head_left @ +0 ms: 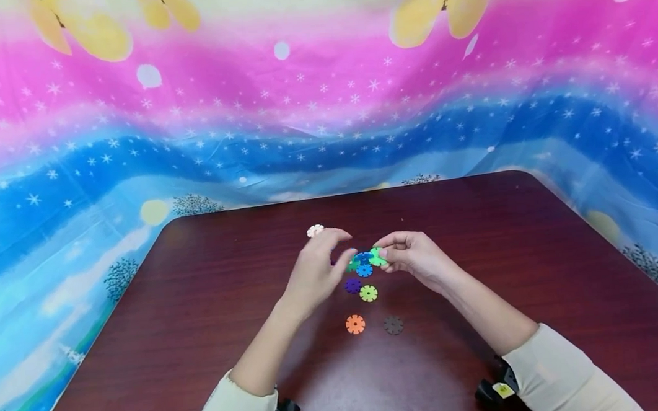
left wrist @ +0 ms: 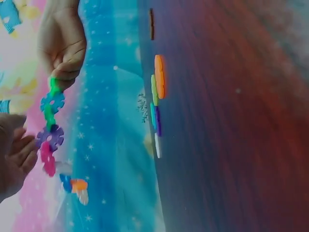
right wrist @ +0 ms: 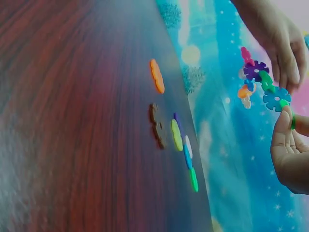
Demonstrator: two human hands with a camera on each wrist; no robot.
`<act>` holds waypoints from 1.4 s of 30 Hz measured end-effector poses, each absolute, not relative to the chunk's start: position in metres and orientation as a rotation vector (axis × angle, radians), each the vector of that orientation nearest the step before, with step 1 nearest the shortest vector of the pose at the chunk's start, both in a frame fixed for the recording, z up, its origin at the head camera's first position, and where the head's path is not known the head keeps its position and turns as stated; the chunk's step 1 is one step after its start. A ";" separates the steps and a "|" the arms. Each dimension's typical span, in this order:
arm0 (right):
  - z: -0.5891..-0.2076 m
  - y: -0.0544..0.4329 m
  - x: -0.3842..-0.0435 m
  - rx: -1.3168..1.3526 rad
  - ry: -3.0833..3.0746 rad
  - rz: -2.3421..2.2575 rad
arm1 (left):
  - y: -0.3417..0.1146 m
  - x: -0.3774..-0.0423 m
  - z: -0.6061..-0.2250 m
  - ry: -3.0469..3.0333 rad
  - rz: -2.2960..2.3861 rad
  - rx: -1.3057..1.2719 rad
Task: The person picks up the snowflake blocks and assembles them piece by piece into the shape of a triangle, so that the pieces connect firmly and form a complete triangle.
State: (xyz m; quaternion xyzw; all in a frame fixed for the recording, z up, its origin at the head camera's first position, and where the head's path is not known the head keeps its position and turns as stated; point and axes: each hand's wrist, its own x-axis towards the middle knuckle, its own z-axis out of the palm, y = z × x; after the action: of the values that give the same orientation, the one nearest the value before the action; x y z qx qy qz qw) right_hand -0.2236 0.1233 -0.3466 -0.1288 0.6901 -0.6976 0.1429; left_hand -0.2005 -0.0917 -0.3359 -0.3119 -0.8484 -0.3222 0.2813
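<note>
A chain of slotted plastic discs hangs in the air between the two hands. My right hand (head_left: 412, 257) pinches the bright green disc (head_left: 376, 257) at its near end with thumb and fingers. From there the chain runs through a blue disc (right wrist: 276, 99), another green one, a purple disc (left wrist: 50, 138) and a pink disc (left wrist: 48, 158) to blue, orange and whitish pieces. My left hand (head_left: 316, 271) is beside the chain, thumb and fingers apart, close to the purple disc. In the head view it hides much of the chain.
On the dark red-brown table (head_left: 200, 311) lie loose discs: orange (head_left: 355, 324), dark brown (head_left: 393, 325), yellow-green (head_left: 369, 293), purple (head_left: 353, 285), blue (head_left: 364, 270) and white (left wrist: 158, 145). A patterned cloth (head_left: 323, 94) hangs behind the table's far edge.
</note>
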 end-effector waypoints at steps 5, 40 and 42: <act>-0.344 0.118 -0.219 -0.415 1.984 -1.991 | -0.086 -0.199 -0.340 -2.399 -0.766 -0.960; -0.377 0.126 -0.188 -0.949 2.660 -0.475 | -0.109 -0.201 -0.346 -2.393 -0.938 -0.813; -0.380 0.124 -0.186 -0.945 2.688 -0.454 | -0.110 -0.201 -0.346 -2.397 -0.939 -0.807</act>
State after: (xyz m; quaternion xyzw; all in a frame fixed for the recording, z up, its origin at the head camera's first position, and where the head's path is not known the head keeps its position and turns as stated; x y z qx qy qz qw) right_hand -0.1863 0.1238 -0.3796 -0.3250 0.9239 -0.1561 0.1280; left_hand -0.2012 -0.1097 -0.3460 -0.2919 -0.8667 -0.3396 0.2198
